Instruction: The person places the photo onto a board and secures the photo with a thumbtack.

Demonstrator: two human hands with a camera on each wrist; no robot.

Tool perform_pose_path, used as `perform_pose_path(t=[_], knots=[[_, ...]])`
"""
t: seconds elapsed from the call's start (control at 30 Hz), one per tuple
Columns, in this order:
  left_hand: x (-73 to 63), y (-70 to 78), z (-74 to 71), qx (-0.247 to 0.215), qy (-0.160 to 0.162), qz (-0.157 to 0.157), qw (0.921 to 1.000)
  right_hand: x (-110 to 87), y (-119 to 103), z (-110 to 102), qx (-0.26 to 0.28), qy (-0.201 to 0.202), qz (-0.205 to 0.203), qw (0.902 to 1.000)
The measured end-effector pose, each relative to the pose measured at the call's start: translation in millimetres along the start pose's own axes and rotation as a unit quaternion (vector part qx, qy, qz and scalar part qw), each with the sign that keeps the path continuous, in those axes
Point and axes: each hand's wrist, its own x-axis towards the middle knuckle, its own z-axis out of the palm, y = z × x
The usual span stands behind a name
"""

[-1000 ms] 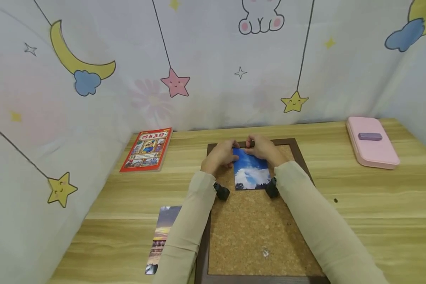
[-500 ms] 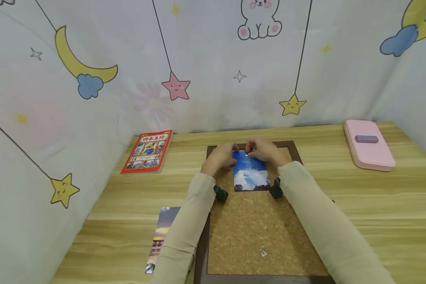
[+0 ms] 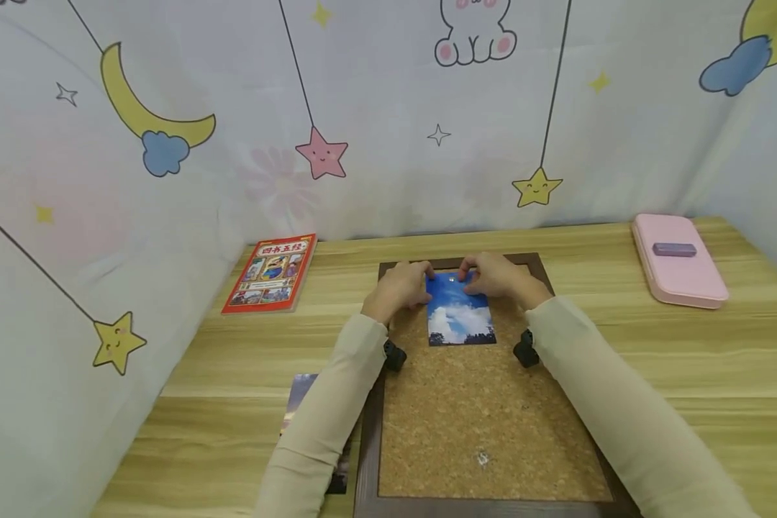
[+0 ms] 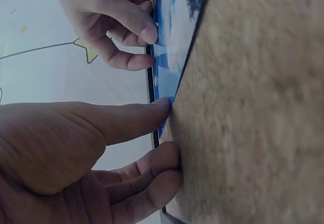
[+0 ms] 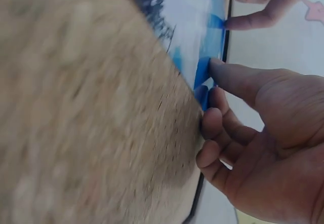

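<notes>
A photo of blue sky and white clouds (image 3: 460, 316) lies flat near the far end of a brown-framed cork board (image 3: 485, 403). A small shiny thumbtack (image 3: 451, 279) sits at the middle of its upper edge. My left hand (image 3: 398, 288) touches the photo's left edge with a straight thumb (image 4: 144, 117), while its other fingertips (image 4: 169, 155) rest on the cork. At the upper right corner, my right hand (image 3: 497, 277) has its thumb (image 5: 230, 74) on the photo and bent fingertips (image 5: 210, 122) beside the corner. Neither hand grips anything.
Partly under the left sleeve, a second photo (image 3: 300, 392) with a sunset sky lies on the wooden table (image 3: 233, 403). At the back left is a red book (image 3: 270, 275); a pink case (image 3: 680, 262) stands at the back right. A small whitish bit (image 3: 483, 458) is on the near cork.
My right hand has let go of the thumbtack and moved right to the photo's corner, uncovering the tack. My left hand stays at the left edge, its sleeve now covering more of the second photo.
</notes>
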Motion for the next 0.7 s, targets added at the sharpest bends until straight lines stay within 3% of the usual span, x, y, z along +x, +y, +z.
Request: perform_pose_path(t=[0.2,0.33,0.5,0.7], knots=[[-9.5,-0.4,0.0,0.066,-0.018,0.015,0.9975,-9.9,-2.5,1.6,-0.022,-0.011,0.024,0.9994],[-17.9,-0.8,-2.3,0.086,-0.030,0.030,0.9954,-15.4,-4.7,0.1,-0.049,-0.028,0.025,0.9981],[-25.1,-0.7,-3.7,0.105,-0.048,0.045,0.9923,-24.4,-6.1,-2.6,-0.076,-0.047,0.019,0.9958],[-32.7,-5.2,-3.1,0.122,-0.046,0.048,0.9903,-33.6,-7.6,-2.8,-0.059,-0.072,-0.008,0.9956]])
